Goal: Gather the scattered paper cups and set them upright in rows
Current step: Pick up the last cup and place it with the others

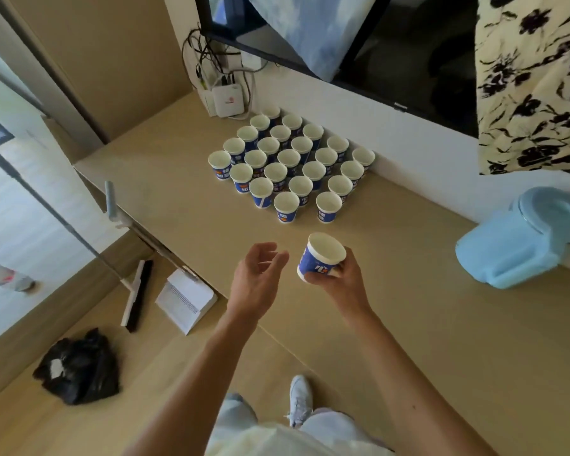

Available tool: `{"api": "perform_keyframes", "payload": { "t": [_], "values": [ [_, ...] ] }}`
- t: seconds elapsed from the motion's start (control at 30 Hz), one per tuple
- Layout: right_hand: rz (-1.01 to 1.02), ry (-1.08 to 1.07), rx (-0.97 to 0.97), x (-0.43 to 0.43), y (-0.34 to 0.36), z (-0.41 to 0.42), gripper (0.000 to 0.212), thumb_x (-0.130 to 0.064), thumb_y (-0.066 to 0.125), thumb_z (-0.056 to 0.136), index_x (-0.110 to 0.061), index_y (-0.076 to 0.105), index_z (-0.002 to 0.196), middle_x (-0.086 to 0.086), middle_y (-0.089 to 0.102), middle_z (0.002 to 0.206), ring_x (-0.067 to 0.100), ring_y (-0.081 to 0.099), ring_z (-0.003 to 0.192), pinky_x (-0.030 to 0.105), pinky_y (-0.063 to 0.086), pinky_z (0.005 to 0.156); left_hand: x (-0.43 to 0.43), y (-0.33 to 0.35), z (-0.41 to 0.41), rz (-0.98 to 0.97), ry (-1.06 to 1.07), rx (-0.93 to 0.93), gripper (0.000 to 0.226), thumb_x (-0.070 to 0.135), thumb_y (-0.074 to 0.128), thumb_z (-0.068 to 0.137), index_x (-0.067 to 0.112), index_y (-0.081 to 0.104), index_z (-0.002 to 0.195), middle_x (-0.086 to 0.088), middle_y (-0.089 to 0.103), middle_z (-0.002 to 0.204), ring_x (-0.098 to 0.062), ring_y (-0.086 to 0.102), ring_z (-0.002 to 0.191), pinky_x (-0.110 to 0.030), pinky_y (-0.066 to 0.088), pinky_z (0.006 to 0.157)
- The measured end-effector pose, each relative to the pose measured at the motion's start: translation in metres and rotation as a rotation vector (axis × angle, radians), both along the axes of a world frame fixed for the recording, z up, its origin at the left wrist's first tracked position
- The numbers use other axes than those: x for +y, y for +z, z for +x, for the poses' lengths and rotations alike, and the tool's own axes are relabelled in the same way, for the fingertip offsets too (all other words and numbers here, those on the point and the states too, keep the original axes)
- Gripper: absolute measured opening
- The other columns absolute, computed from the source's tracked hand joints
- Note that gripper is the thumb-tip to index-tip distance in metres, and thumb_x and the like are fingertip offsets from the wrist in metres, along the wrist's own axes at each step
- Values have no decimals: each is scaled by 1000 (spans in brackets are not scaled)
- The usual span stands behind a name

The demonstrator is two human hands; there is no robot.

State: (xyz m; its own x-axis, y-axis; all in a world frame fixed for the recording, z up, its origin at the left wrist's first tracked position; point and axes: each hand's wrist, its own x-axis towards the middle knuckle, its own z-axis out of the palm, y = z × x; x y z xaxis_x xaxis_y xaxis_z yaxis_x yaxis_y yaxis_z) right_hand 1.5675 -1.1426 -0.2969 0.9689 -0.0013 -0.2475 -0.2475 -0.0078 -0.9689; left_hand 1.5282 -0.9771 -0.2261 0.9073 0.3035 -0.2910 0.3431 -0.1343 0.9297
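Several blue-and-white paper cups (pixel 290 162) stand upright in diagonal rows on the beige counter (pixel 408 307), close to the white wall. My right hand (pixel 339 281) grips one more paper cup (pixel 321 256) by its side, tilted with the mouth facing up and away, in front of the nearest row. My left hand (pixel 257 274) hovers just left of that cup with relaxed, slightly curled fingers and holds nothing.
A light blue plastic bucket (pixel 520 238) lies on its side at the counter's right. A white router (pixel 227 100) with cables stands at the back left. On the floor to the left are a broom (pixel 137 294), a dustpan (pixel 185 299) and a black bag (pixel 79 366).
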Motion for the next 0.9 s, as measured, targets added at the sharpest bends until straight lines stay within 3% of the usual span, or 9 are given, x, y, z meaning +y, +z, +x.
{"api": "perform_keyframes", "payload": {
  "t": [0.17, 0.33, 0.47, 0.77, 0.9],
  "values": [
    [-72, -176, 28, 14, -34, 33, 66, -8, 88, 63, -26, 56, 117, -6, 66, 109, 2, 64, 91, 13, 50, 71, 10, -30, 46, -21, -46, 56, 28, 36, 64, 95, 24, 63, 120, 5, 69, 104, -14, 67, 100, -23, 51, 71],
    [-142, -326, 62, 34, -68, 63, 61, -5, 83, 69, -26, 55, 120, -9, 65, 110, 8, 65, 96, 18, 53, 74, 26, -64, 92, -8, -172, 125, 29, 38, 64, 94, 24, 63, 119, 4, 70, 106, -16, 68, 102, -31, 56, 80],
    [-195, -411, 27, 51, -86, 87, 59, -7, 80, 68, -26, 56, 119, -21, 65, 104, -1, 63, 91, 19, 55, 77, 42, -86, 116, -1, -256, 143, 33, 45, 64, 88, 27, 65, 116, 7, 71, 102, -14, 69, 97, -31, 56, 79],
    [-296, -514, 16, 83, -125, 123, 60, -4, 80, 71, -24, 54, 122, -3, 66, 115, 20, 66, 103, 44, 57, 91, 70, -117, 143, -69, -355, 185, 40, 52, 60, 80, 31, 65, 112, 8, 72, 99, -13, 69, 96, -32, 56, 81],
    [-309, -576, 17, 90, -138, 129, 60, -3, 81, 71, -24, 54, 120, -1, 67, 113, 19, 68, 100, 41, 58, 88, 82, -122, 149, -92, -370, 200, 38, 51, 60, 79, 31, 65, 111, 8, 72, 98, -13, 69, 96, -34, 56, 81]
  ]
}}
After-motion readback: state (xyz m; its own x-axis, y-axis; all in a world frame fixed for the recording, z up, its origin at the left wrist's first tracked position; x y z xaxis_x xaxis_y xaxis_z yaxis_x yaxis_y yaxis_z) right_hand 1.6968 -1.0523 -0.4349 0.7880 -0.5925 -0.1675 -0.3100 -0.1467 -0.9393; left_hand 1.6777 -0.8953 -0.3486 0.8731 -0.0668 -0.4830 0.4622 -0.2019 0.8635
